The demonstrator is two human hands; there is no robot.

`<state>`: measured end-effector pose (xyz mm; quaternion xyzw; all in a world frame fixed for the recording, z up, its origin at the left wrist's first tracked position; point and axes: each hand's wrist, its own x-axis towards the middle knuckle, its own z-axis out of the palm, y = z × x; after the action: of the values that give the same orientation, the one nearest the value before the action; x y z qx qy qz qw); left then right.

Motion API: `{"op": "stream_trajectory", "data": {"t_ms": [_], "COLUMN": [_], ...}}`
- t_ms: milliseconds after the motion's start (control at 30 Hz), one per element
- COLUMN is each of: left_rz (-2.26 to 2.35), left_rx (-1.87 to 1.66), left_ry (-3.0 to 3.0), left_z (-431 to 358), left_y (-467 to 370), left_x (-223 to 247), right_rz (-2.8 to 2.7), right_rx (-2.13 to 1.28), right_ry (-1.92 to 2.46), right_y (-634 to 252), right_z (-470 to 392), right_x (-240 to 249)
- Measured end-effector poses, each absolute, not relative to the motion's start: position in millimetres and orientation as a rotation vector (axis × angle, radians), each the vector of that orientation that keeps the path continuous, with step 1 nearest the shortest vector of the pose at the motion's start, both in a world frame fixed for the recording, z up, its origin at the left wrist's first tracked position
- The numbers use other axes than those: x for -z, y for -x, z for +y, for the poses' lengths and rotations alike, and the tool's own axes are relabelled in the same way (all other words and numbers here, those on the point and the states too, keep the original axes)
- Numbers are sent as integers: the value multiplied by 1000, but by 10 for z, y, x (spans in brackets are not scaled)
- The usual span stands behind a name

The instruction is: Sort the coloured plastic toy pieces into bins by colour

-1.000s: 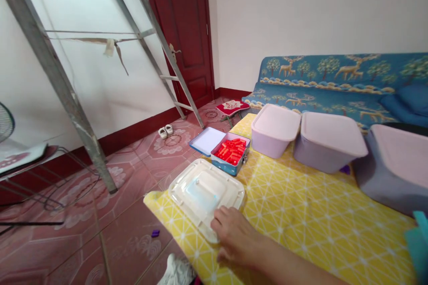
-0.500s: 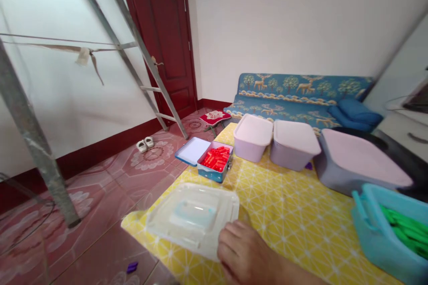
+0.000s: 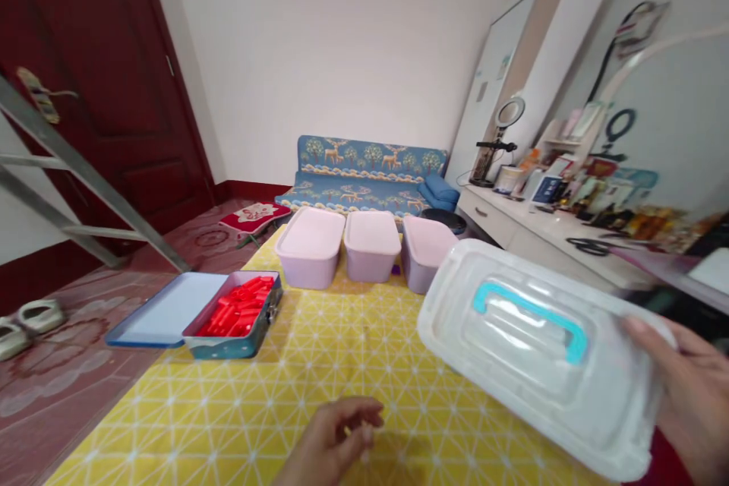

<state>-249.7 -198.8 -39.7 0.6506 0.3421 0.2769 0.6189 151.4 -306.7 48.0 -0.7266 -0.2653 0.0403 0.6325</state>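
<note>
A clear plastic lid (image 3: 512,395) with a blue handle (image 3: 529,311) is held tilted above the right side of the table. My right hand (image 3: 692,387) grips its right end, thumb on the upper face. Over the yellow patterned cloth (image 3: 228,410), my left hand (image 3: 336,437) is loosely curved, thumb and fingers apart and nothing between them. Beyond it to the left sits a tin box (image 3: 228,349), its hinged lid (image 3: 162,311) laid back and red plastic pieces (image 3: 242,307) inside.
Three lidded lilac bins, a left one (image 3: 310,247), a middle one (image 3: 373,247) and a right one (image 3: 424,250), line the table's far side. A patterned sofa (image 3: 370,182) stands behind them. On the right is a cluttered dresser (image 3: 512,228); a metal ladder (image 3: 96,182) leans at left.
The clear lid has been lifted off the cloth and carried right in my right hand. My left hand has come into view. The view has turned right, and the teal bin is no longer seen.
</note>
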Motion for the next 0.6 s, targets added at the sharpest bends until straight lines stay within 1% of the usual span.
{"op": "stream_trajectory", "data": {"t_ms": [67, 133, 233, 367, 467, 600], "left_rz": [745, 703, 700, 735, 742, 680], "left_rx": [-691, -749, -781, -692, -602, -522], "left_ry": [-1402, -1334, -1253, -1134, -1045, -1078], "left_z": [-1737, -1515, -1277, -1099, -1012, -960], "left_y": [2268, 1958, 1468, 971, 738, 540], "left_x": [319, 220, 123, 155, 191, 139], "right_rz": [-481, -426, -455, -439, -482, -661], "right_rx": [-410, -622, -850, -1074, -1073, -784], "right_ry": [1648, 1651, 1704, 1802, 1830, 1977], "right_y": [-1857, -2136, -2437, -2614, -2659, -2744], "right_z": [-2840, -2592, -2288, -2042, -1923, -1798], "right_x": [-717, -830, -776, -603, -523, -440]}}
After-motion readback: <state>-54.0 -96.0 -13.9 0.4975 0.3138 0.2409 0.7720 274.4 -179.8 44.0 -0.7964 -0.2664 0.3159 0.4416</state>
